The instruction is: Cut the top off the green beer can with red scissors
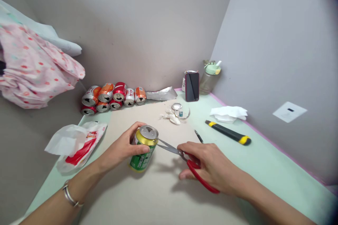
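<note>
Head view: pen (199, 136) lies beyond right hand (211, 163).

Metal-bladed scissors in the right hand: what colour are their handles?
The curved scissor handles are red, showing best in the head view.

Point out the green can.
The green can held in the left hand; the other cans, by the wall, show red, orange and silver.

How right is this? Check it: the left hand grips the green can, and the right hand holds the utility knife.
Wrong tool: the head view shows the right hand holding red-handled scissors; the utility knife lies on the table. The left hand does grip the green can.
</note>
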Demonstrator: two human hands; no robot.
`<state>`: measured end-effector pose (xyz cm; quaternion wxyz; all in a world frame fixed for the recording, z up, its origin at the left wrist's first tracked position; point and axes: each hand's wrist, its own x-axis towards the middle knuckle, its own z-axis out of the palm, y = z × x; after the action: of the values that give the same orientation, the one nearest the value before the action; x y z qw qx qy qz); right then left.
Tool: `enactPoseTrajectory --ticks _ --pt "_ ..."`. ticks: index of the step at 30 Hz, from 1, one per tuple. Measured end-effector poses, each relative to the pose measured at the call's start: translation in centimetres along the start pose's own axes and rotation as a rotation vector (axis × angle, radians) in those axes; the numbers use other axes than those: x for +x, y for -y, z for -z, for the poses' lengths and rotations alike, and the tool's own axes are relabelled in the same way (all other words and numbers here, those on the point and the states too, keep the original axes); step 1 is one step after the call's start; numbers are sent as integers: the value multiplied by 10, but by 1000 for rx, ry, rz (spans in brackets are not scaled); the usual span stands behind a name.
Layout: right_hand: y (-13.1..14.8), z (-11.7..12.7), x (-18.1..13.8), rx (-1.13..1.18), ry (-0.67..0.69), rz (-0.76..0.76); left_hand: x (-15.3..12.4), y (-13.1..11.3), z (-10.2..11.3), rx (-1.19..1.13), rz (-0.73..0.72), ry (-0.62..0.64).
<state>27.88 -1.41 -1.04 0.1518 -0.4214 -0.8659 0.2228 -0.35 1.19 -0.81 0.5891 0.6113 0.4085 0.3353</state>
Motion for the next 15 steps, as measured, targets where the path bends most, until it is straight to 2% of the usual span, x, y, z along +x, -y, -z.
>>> enactPoseTrajectory --ticks 15 --pt "2 2 0 19 26 -6 0 0 5 30 8 16"
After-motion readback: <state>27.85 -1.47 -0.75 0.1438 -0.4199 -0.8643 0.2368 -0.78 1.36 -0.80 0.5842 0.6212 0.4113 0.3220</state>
